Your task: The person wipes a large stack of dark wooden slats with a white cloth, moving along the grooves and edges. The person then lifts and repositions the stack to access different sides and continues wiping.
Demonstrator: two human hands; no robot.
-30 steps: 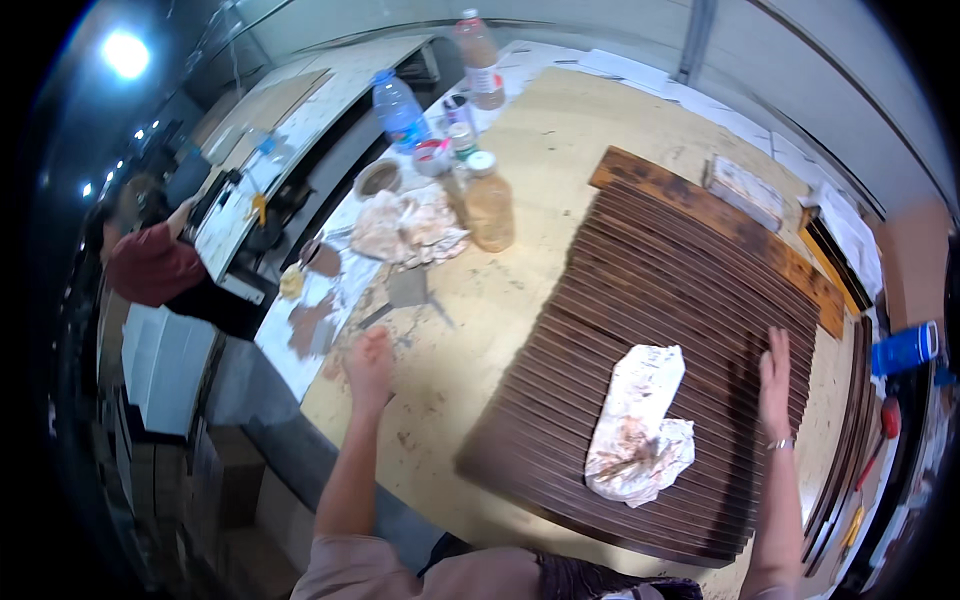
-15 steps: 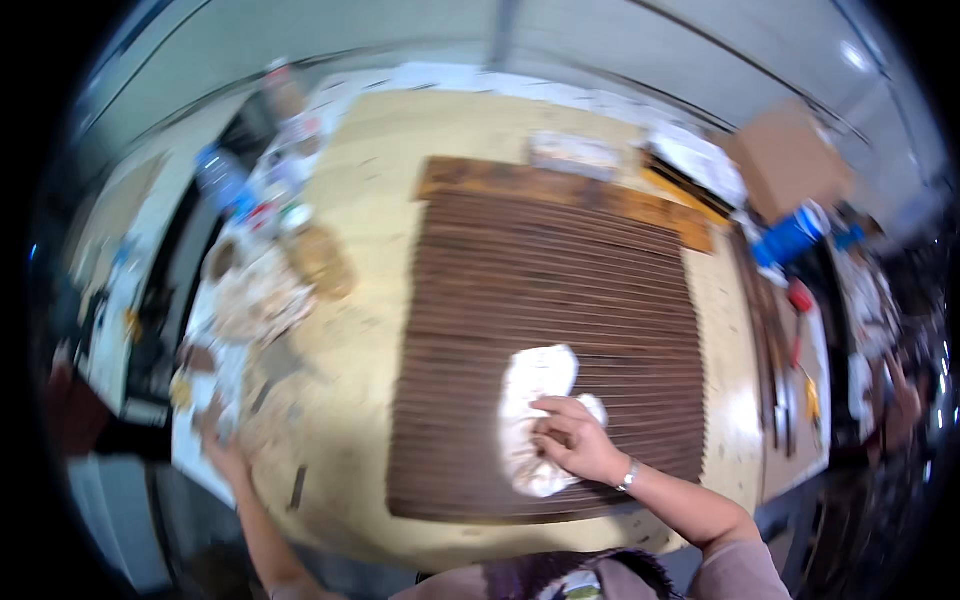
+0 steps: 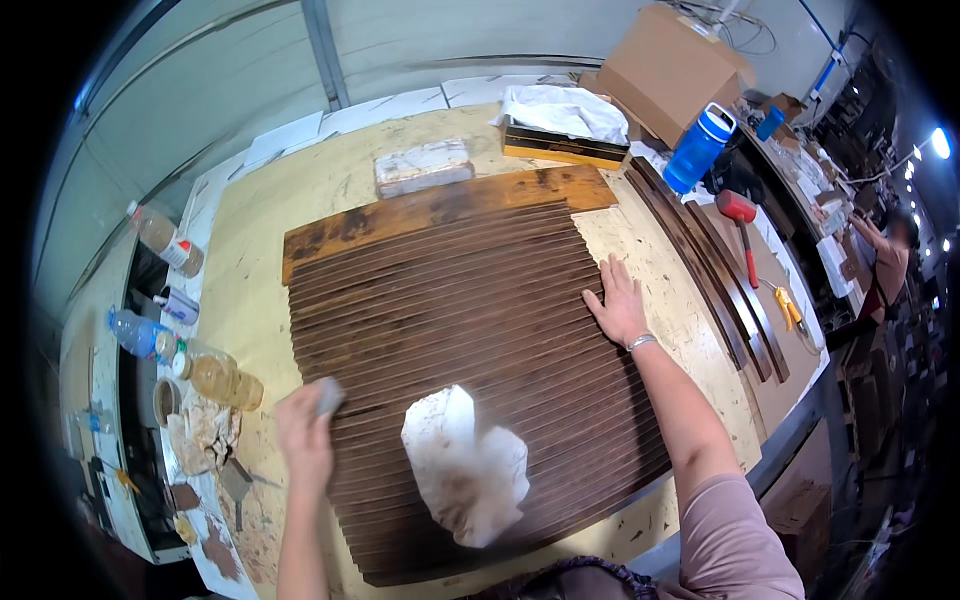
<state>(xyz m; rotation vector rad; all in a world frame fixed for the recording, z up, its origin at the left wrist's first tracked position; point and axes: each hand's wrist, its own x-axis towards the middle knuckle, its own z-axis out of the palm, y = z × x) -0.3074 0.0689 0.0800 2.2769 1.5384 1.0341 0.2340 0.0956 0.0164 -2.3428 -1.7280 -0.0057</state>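
A dark brown panel of ridged wooden slats (image 3: 460,330) covers the middle of the table. At its left edge my left hand (image 3: 304,425) is closed on a small grey pad (image 3: 329,396), slightly blurred, so its kind is unclear. My right hand (image 3: 620,305) lies flat at the panel's right edge, fingers spread and holding nothing. A crumpled white rag (image 3: 465,475) with brown stains rests on the slats near me, between my hands. Along the far edge of the panel runs an orange-brown wooden board (image 3: 430,215).
Bottles stand at left, one with amber liquid (image 3: 225,382), near a stained cloth (image 3: 203,435) and a scraper (image 3: 237,483). Right: dark wood strips (image 3: 735,285), a red mallet (image 3: 738,210), yellow-handled pliers (image 3: 789,308), a blue bottle (image 3: 699,150). A person (image 3: 887,260) works far right.
My right hand has let go of the rag and moved to the panel's right edge. My left hand has come from the table's left side to the panel, now with the grey pad.
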